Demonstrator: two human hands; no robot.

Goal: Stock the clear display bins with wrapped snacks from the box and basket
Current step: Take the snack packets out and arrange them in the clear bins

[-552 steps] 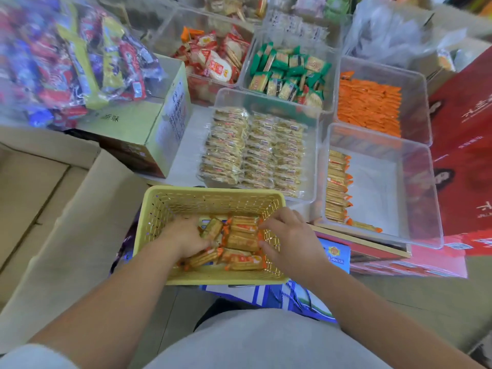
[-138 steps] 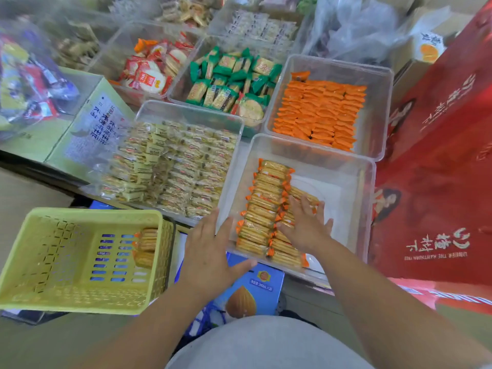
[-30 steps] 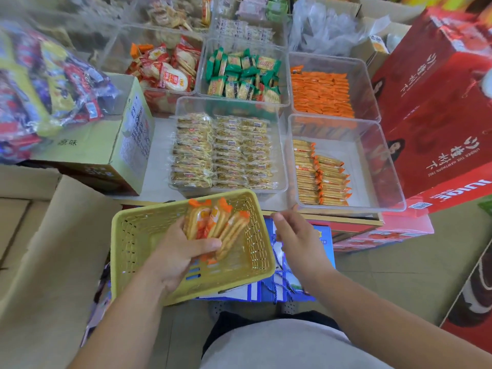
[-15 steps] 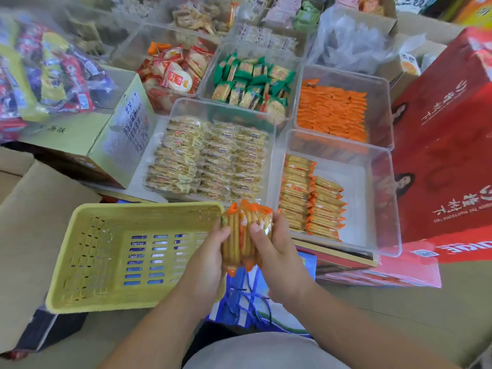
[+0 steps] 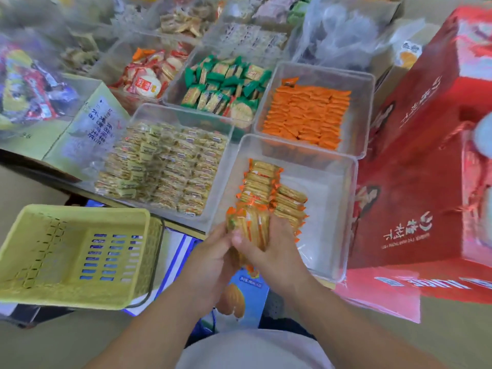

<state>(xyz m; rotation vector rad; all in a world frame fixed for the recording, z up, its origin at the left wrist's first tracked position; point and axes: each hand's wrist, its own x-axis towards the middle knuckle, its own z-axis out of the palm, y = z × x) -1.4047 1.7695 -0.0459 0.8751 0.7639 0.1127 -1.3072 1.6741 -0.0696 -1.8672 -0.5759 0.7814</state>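
Both my hands clasp one stack of orange-wrapped biscuit packs at the near left corner of a clear bin. My left hand grips the stack from the left, and my right hand grips it from the right. Two rows of the same orange-wrapped packs lie along the bin's left side; its right half shows bare bottom. The yellow plastic basket sits to the left with nothing in it.
Behind and left stand other clear bins: pale yellow packs, orange packs, green packs, red-and-white packs. A tall red carton crowds the right. A green carton holds bagged candy at left.
Both hands carried the stack of orange packs forward and right from beside the basket to the near corner of the clear bin. The basket has stayed empty.
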